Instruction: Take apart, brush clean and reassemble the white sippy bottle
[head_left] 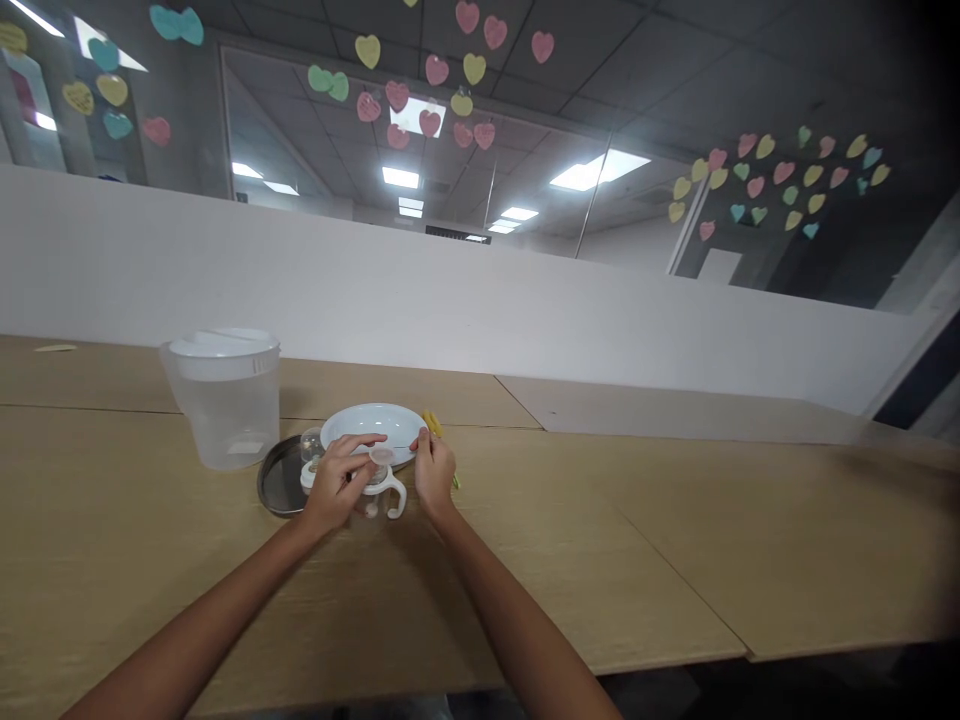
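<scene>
My left hand is closed around what looks like a baby bottle top with a clear teat and a curved white handle. The rest of the bottle is hidden behind the fingers. To its right, my right hand is pinched closed by the rim of a white bowl. A thin dark line runs left from these fingertips, too fine to name. Behind the left hand, a clear dome-shaped cap stands by a round metal tray.
A translucent plastic pitcher with a white lid stands at the left on the wooden table. Something yellow pokes out behind my right hand. A low white wall runs along the back, below glass with heart-shaped notes.
</scene>
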